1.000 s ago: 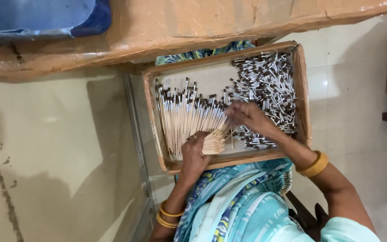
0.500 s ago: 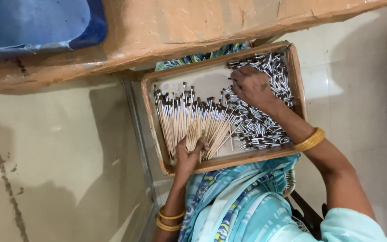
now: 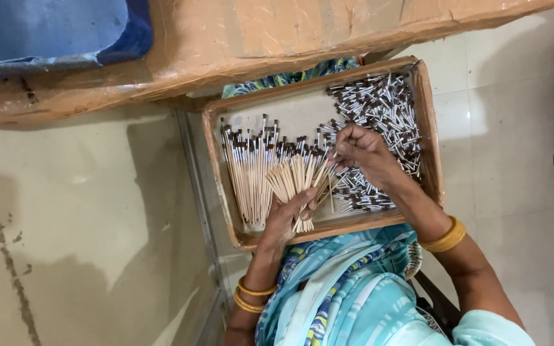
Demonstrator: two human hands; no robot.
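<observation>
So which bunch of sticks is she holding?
Find the shallow cardboard tray on her lap. Near its front edge, her left hand grips a fanned bunch of pale sticks. Unlike the sticks lying flat beside it, this bunch spreads out like a fan.

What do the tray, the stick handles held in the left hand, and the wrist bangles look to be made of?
Tray: likely cardboard, matte brown with worn, soft edges. Stick handles in the left hand: apparently bare wood, pale tan and unvarnished. Bangles: possibly metal or plastic with a glossy golden finish; the look leaves it open.
</observation>
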